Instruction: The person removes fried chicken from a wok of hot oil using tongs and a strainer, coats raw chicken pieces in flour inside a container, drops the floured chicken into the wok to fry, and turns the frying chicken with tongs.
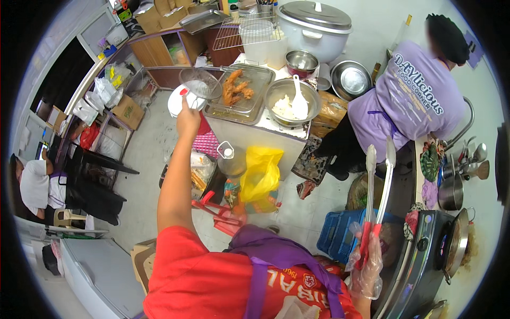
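Note:
My right hand [365,261], in a clear plastic glove, grips the red handles of metal tongs [379,207]. Their arms point up, with the tips slightly apart and nothing between them. My bare left hand [188,119] reaches out beside a round mesh strainer [200,83], one finger extended toward a red patch on a white round lid [175,104]. Whether it grips the strainer is hidden. Right of it, fried chicken [236,88] lies on a wire rack in a metal tray [258,107]. A steel bowl [272,89] beside the tray holds white rice [283,107] and a white rice paddle [299,101].
A person in a lavender shirt [414,87] stands at the right counter; another person [36,183] is far left. A wok [456,247] sits on the stove [424,255]. On the floor are a yellow plastic bag [261,173], a red stool [225,217] and a blue crate [338,235].

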Available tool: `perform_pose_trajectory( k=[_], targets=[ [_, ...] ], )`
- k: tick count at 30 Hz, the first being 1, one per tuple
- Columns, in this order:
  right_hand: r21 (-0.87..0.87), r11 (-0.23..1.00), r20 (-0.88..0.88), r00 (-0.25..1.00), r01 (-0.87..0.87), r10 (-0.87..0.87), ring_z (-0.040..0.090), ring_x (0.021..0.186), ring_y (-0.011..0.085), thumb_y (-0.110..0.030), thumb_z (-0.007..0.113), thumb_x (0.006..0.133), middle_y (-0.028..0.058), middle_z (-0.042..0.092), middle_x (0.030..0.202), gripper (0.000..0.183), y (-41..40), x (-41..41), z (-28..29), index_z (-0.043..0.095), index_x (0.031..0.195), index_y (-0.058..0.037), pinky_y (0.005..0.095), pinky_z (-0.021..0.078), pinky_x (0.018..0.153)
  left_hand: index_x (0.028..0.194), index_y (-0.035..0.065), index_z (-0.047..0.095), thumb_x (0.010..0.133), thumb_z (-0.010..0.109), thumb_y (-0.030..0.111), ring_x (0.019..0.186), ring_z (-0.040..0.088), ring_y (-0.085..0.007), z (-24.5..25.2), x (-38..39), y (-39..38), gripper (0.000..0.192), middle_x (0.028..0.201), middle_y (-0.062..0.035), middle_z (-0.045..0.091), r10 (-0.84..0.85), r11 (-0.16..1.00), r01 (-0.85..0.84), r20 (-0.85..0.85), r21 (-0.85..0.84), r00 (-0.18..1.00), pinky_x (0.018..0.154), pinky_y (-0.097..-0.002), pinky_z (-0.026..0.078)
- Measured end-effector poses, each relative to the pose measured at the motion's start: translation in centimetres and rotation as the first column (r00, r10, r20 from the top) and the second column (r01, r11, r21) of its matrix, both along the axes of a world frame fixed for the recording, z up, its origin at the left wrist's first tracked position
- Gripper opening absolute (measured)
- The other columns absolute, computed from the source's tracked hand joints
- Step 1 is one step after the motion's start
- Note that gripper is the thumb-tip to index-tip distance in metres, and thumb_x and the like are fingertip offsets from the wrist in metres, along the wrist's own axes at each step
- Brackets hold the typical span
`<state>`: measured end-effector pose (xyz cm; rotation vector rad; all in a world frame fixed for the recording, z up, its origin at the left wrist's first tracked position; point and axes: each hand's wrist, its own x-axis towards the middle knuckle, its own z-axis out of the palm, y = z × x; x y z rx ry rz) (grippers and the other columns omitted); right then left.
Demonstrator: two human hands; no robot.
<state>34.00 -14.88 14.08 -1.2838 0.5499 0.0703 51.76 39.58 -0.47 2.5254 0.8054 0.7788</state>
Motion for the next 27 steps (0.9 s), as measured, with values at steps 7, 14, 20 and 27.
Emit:
perform_pose_trajectory(
  k=[7,14,20,27],
  targets=[
    [0.117,0.993,-0.030,1.000,-0.003,0.007,0.044,0.056,0.0030,-0.032,0.055,0.094,0.0002,0.057,0.086,0.042,-5.8,-0.3,-2.1,0.049,0.126,-0.0062,0.0179,0.0379,0.044,0.138,0.0018,0.037,0.090,0.059,0.014,0.078,0.058,-0.0135,-4.4,-6.4,-7.0,0.054,0.103,-0.0103,0.061,-0.033,0.695,0.280,0.359,-0.662,0.933,0.062,-0.0251,0.048],
    [0.299,0.947,0.005,0.992,0.122,-0.130,0.045,0.056,0.0029,-0.028,0.055,0.094,-0.0008,0.057,0.097,0.043,-13.0,-2.9,-0.9,0.045,0.131,-0.0098,0.0169,0.0391,0.045,0.133,0.0005,0.045,0.094,0.056,0.019,0.049,0.038,-0.0008,2.1,-15.3,-28.1,0.045,0.087,-0.0031,0.062,-0.351,0.428,0.429,0.291,-0.796,0.890,0.041,-0.0174,0.029],
    [0.160,0.942,0.106,0.944,0.295,-0.313,0.045,0.049,0.0079,-0.031,0.048,0.097,0.0031,0.055,0.078,0.035,-18.4,-7.2,-0.2,0.050,0.118,-0.0032,0.0227,0.0421,0.039,0.134,-0.0006,0.044,0.093,0.057,0.017,0.070,0.051,-0.0044,4.0,-11.9,-42.3,0.046,0.096,-0.0051,0.063,-0.720,0.122,0.520,0.285,-0.846,0.632,0.058,-0.0181,0.041],
    [0.053,0.880,0.055,0.878,0.473,-0.475,0.043,0.046,0.0086,-0.038,0.046,0.097,0.0005,0.043,0.053,0.039,-22.8,-12.2,-0.8,0.053,0.108,-0.0013,0.0231,0.0345,0.039,0.132,-0.0029,0.047,0.091,0.055,0.009,0.092,0.060,-0.0124,8.0,-1.0,-61.5,0.043,0.099,-0.0076,0.064,-0.868,-0.139,0.895,0.488,-0.424,0.096,0.085,-0.0262,0.046]
  ],
)
